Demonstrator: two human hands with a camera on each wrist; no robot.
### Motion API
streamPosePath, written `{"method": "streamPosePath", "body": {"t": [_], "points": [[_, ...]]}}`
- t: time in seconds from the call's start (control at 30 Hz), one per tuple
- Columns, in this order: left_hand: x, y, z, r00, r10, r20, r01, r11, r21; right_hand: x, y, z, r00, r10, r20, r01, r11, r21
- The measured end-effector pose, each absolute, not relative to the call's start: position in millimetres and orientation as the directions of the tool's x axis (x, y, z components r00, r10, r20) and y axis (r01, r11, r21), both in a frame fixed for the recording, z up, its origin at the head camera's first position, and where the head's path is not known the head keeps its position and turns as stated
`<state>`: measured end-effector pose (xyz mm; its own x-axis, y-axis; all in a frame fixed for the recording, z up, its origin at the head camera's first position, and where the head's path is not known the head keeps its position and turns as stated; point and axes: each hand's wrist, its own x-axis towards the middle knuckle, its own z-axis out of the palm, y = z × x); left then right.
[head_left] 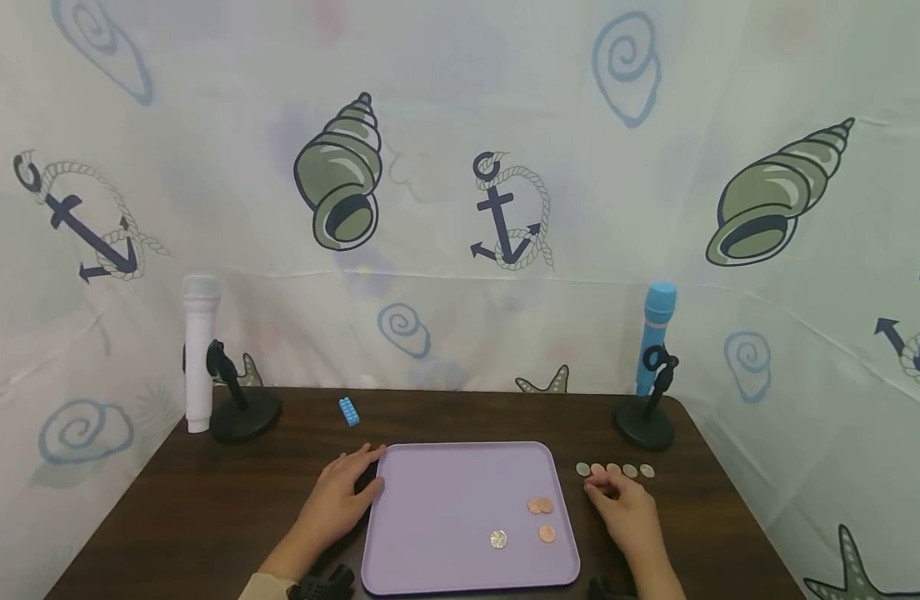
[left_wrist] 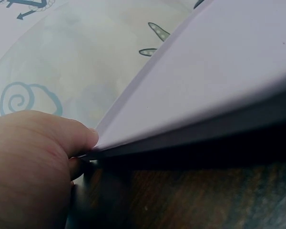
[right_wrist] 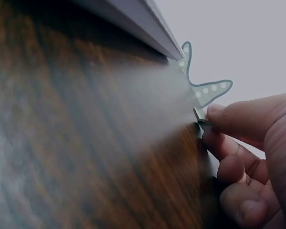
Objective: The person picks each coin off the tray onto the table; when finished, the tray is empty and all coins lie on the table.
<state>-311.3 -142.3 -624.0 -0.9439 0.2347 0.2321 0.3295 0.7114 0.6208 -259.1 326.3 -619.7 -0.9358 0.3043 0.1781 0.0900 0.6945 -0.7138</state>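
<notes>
My left hand (head_left: 343,497) rests at the upper left corner of a lilac tray (head_left: 437,517), fingers stretched out. In the left wrist view the thumb (left_wrist: 78,135) touches the tray's rim. Right of the tray, my right hand (head_left: 627,510) is at a row of several coins (head_left: 630,471). Thumb and forefinger pinch a thin coin (right_wrist: 197,114), seen edge-on in the right wrist view, while the other fingers curl in below. On the tray lie a silver coin (head_left: 498,539) and three copper coins (head_left: 547,533), two of them overlapping.
A blue toy brick (head_left: 349,411) lies behind the tray. A white microphone (head_left: 200,354) stands by a black stand (head_left: 246,412) at the back left. At the back right are a blue microphone (head_left: 657,333) and another black stand (head_left: 644,422). A patterned cloth hangs behind the table.
</notes>
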Motion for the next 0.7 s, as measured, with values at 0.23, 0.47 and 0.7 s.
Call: {"method": "streamPosePath", "body": {"t": [0.23, 0.47, 0.7], "points": [[-310.1, -142.1, -625.8, -0.949, 0.223, 0.223, 0.315, 0.698, 0.643, -259.3, 327.5, -614.3, -0.94, 0.324, 0.105, 0.149, 0.667, -0.73], [-311.7, -142.6, -623.6, -0.95, 0.226, 0.215, 0.312, 0.701, 0.641, -259.1, 326.1, -613.4, -0.944, 0.317, 0.095, 0.153, 0.672, -0.724], [-312.3, -141.8, -626.0, -0.944, 0.229, 0.238, 0.33, 0.7, 0.634, -259.5, 329.4, -614.2, -0.948, 0.317, 0.021, 0.183, 0.598, -0.78]]}}
